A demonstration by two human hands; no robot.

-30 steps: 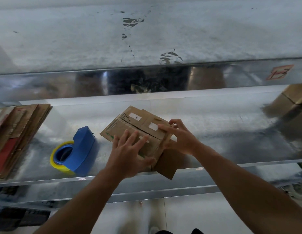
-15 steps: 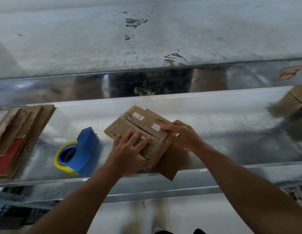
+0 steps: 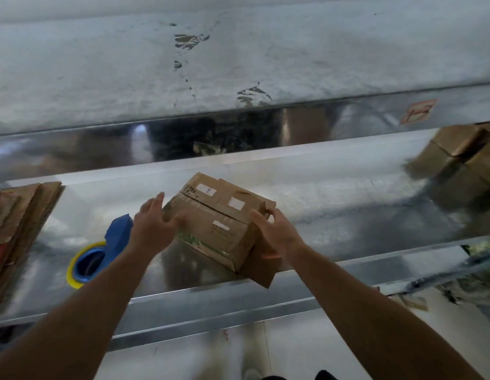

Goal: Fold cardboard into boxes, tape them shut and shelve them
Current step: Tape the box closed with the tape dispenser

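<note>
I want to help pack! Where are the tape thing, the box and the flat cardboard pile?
tape dispenser (image 3: 118,239), head view, on its blue body.
cardboard box (image 3: 209,216), head view, on its near top flap.
flat cardboard stack (image 3: 23,211), head view, on the top sheet.

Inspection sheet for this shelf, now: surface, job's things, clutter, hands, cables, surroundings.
Surface: shiny metal shelf; the box sits near its front edge.
Job's things: box folded, no tape seen on its top seam, one flap hanging past the edge; tape dispenser to its left; flat cardboard stacked far left; other boxes far right.
Clutter: nothing seen.
Hands: left hand open at the box's left side, contact unclear; right hand grips its right end.
Cables: nothing seen.
Surroundings: scuffed grey upper shelf with a label on its rim; pale floor below.
</note>
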